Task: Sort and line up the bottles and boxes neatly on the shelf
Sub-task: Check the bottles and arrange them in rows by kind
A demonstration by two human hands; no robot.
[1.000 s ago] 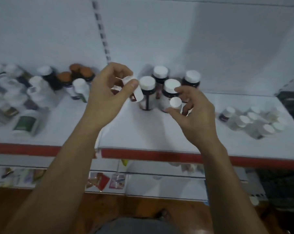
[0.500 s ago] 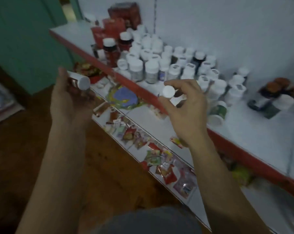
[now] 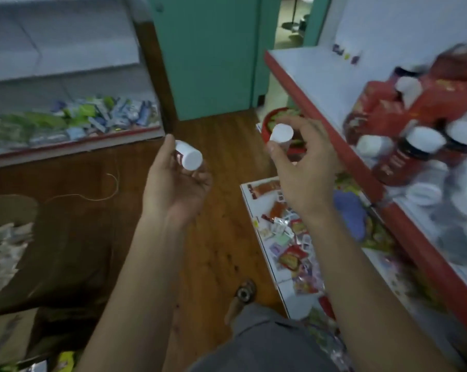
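Observation:
My left hand (image 3: 173, 189) holds a small white-capped bottle (image 3: 188, 155) lying on its side over the wooden floor. My right hand (image 3: 305, 167) grips a second small bottle by its white cap (image 3: 281, 133), just left of the red-edged shelf (image 3: 334, 84). On that shelf at the right stand blurred red boxes (image 3: 382, 108) and dark bottles with white caps (image 3: 415, 151). Both hands are off the shelf, in front of it.
A lower shelf (image 3: 256, 208) under my right hand holds several loose sachets. Another shelf unit (image 3: 74, 122) with packets stands at the far left. A green door (image 3: 208, 55) is ahead. A cable lies on the wooden floor (image 3: 216, 237).
My view has swung far left along the shelf, away from the bottle rows. Both hands keep their bottles and have come off the shelf, over the floor.

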